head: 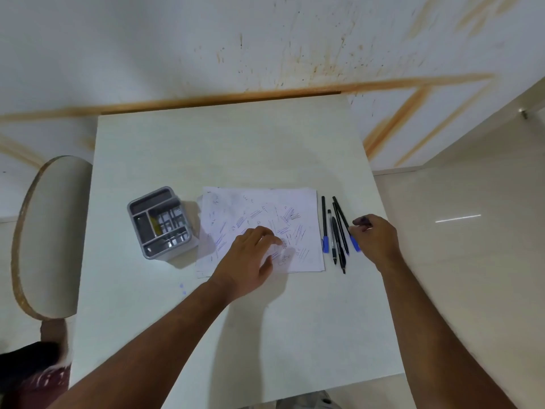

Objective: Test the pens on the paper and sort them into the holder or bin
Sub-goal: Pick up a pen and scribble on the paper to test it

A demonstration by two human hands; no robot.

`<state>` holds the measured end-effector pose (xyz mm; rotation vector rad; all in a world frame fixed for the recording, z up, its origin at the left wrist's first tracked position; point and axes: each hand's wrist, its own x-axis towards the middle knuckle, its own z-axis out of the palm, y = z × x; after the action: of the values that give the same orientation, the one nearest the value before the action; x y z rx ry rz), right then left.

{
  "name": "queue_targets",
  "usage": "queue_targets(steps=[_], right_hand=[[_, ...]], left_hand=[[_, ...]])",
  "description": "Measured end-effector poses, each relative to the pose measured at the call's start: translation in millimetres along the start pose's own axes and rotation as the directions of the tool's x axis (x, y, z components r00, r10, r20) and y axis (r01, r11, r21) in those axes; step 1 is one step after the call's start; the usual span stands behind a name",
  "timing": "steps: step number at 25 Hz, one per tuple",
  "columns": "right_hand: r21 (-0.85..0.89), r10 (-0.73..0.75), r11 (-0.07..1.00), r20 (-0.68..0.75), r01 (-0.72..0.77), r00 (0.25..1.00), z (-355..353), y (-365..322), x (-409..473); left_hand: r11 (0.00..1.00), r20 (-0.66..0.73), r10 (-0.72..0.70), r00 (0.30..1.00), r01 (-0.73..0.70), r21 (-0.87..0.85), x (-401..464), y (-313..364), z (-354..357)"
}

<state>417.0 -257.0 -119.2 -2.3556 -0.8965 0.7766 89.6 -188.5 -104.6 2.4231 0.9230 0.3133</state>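
Note:
A white sheet of paper (259,208) covered in blue scribbles lies mid-table. My left hand (250,255) rests flat on its lower half, fingers spread, holding nothing. Right of the sheet lie several pens (333,231), black-bodied, some with blue caps, roughly parallel. My right hand (376,240) sits at the pens' right side, its fingertips touching the outermost blue-capped pen (343,216); the pen still lies on the table. A grey compartment holder (160,222) stands left of the paper with something yellow inside.
The white table (236,149) stands against a stained wall. A round-backed chair (50,237) is at the left edge. Shiny floor tiles run along the right. No bin shows in view.

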Motion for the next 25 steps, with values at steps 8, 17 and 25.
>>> queue_targets(steps=[8,17,25], right_hand=[[-0.064,0.020,0.998,0.002,-0.019,1.000,7,11,-1],[0.740,0.098,0.549,0.405,-0.389,0.909,7,-74,-53],[0.641,-0.089,0.719,0.469,-0.269,0.879,47,-103,-89]], left_hand=[[0.988,0.029,-0.059,0.998,0.063,-0.139,16,11,9],[0.673,0.208,-0.343,0.916,0.394,-0.626,37,51,-12],[0.835,0.239,-0.275,0.931,0.355,-0.421,21,33,-20]])
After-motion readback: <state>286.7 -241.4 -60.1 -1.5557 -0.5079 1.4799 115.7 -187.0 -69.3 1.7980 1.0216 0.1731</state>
